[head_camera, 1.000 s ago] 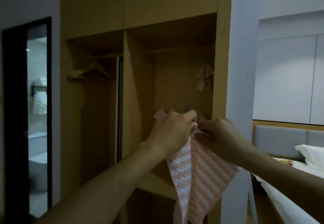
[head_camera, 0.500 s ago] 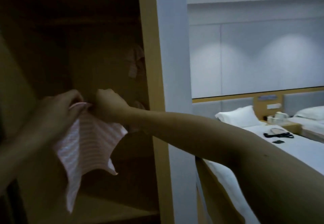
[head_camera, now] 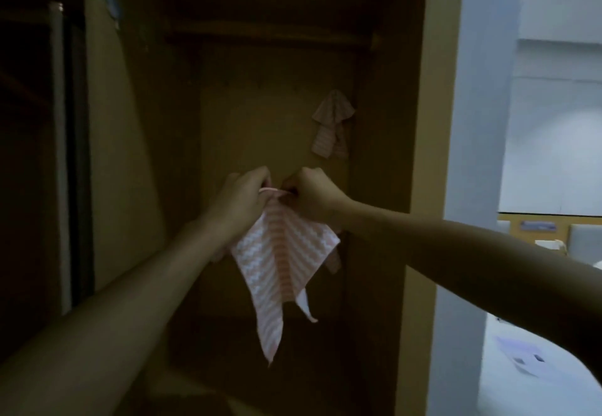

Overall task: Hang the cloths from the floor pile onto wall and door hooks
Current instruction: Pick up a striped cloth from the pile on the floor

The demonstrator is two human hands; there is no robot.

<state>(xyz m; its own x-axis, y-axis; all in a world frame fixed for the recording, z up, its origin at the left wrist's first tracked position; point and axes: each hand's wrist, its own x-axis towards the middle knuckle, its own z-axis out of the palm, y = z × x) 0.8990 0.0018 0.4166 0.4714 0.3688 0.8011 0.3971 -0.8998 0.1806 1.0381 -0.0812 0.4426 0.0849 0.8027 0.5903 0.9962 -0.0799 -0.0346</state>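
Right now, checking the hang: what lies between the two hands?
In the head view, only the pink cloth's loop spans left hand to right hand.

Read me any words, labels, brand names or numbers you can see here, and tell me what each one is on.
No text can be read in this view.
Striped cloth, held by left hand and right hand: pattern only, no lettering.
Hung cloth: no label visible.
Blue sticker on the wardrobe panel: too dark and blurred to read.
Blue panel by the bed: too small and blurred to read.
Paper on the bed: dark marks, too blurred to read.
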